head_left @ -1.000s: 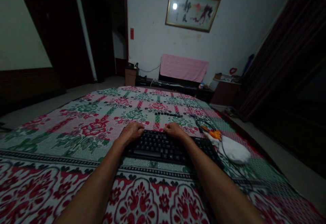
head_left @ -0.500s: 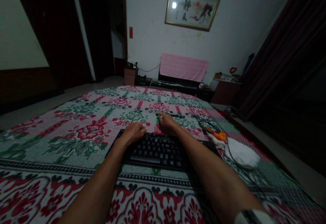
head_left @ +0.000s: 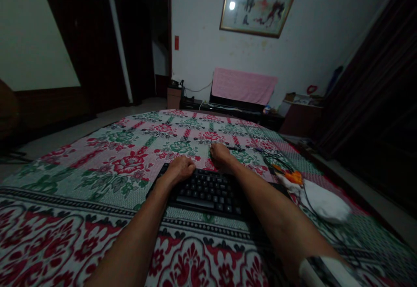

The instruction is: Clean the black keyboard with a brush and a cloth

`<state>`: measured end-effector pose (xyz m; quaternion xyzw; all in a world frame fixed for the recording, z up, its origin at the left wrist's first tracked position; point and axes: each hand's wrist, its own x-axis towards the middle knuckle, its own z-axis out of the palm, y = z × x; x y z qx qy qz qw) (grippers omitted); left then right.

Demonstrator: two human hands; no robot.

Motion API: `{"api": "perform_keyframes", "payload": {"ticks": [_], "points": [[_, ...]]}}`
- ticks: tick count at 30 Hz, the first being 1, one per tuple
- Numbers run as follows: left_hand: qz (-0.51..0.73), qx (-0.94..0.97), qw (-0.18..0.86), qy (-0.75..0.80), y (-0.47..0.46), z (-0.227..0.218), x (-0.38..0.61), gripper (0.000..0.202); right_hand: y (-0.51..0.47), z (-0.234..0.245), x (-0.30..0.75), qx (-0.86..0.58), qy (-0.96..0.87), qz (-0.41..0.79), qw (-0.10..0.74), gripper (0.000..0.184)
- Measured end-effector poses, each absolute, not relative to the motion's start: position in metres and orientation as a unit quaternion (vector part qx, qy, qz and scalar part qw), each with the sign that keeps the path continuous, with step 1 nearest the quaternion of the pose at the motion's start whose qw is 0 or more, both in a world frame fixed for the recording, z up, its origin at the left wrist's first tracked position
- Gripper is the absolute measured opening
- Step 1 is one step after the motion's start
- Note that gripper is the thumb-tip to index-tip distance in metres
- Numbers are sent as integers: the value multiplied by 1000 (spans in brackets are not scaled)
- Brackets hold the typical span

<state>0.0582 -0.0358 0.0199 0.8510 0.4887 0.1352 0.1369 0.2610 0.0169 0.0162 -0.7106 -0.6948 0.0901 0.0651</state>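
Note:
A black keyboard [head_left: 202,193] lies flat on the flowered bedspread [head_left: 130,165], partly covered by my forearms. My left hand [head_left: 181,168] is closed over its far edge, left of the middle, with the fingertips out of sight. Just past the keyboard, above the bedspread, my right hand [head_left: 222,154] has its fingers curled in; whatever they hold, if anything, is hidden. A thin dark stick-like object [head_left: 235,149] lies right beside the right hand, and I cannot make out its kind.
To the right lie a white cloth-like bundle [head_left: 329,202], an orange item [head_left: 293,177] and a black cable [head_left: 276,158]. Beyond the bed stand a low cabinet with a pink cloth [head_left: 244,86] over a dark panel, and a side cabinet [head_left: 299,119]. A dark curtain [head_left: 365,69] hangs at right.
The whole view has shifted, so things appear farther right. My right index finger, stretched forward before, is now curled in. My left hand stays at the keyboard's far edge.

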Motion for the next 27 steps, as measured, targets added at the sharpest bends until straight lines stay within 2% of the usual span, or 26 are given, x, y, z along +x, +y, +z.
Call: {"api": "perform_keyframes", "payload": {"ticks": [5,7,9,12,19,27], "points": [[132,851,143,487,-40,24,59,31,0,24,293,-681,-702,206,31,23],[130,852,145,486,-39,24,59,30,-9,23,304,-654,-685,314,62,22],[132,851,150,486,-39,23,59,29,-16,20,310,-641,-668,360,115,23],[140,847,161,486,-38,22,59,29,-27,15,309,-646,-657,348,170,25],[134,843,174,491,-36,19,57,30,-43,13,301,-634,-671,319,213,27],[136,844,165,491,-38,21,57,30,-42,16,287,-693,-690,156,140,24]]}}
